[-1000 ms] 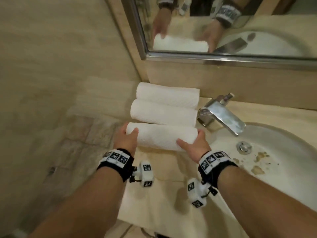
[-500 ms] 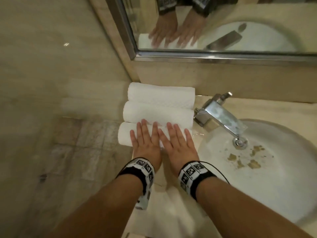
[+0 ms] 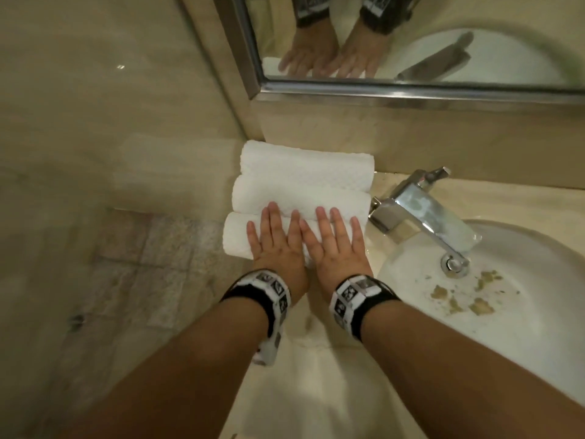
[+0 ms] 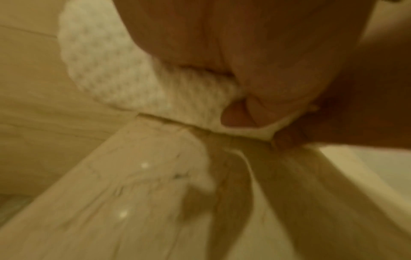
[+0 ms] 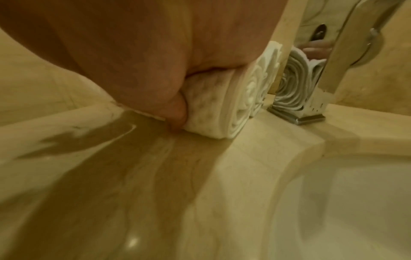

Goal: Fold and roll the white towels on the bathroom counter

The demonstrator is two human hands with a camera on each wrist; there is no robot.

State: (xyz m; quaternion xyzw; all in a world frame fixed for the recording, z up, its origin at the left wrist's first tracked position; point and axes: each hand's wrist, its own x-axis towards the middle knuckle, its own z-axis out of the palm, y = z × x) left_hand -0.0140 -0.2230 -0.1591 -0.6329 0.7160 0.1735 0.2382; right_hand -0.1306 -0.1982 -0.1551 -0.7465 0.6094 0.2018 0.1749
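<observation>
Hands both flat, palms down, side by side on the nearest rolled towel [image 3: 235,237]. Left hand [image 3: 278,245] has fingers straight and slightly spread, pressing the roll's top; its fingertips reach over onto the middle rolled towel [image 3: 300,198] just beyond. Right hand [image 3: 337,248] is the same: fingers extended, spread, lying across the near roll with tips on the middle one. The two hands sit close together, nearly touching along the inner edges. Neither hand curls around anything; contact is flat-palm pressure only.

Left wrist view: heel of the left hand [image 4: 222,52] bears down on the waffle-textured roll [image 4: 124,79], which rests on the table [image 4: 111,193]; picture is blurred. Right wrist view: right hand [image 5: 144,61] presses the roll [image 5: 222,109] from above, thumb at the roll's near side by the table [image 5: 200,176]; spiral end of the roll is visible.

Beyond the fingertips, three rolls lie parallel and touching, the far rolled towel [image 3: 307,163] against the wall under the mirror [image 3: 411,42]. To the right of the right hand: chrome faucet [image 3: 421,210], then white sink [image 3: 522,327] with brown debris near the drain. Black-and-white marker bands sit on both wrists.
</observation>
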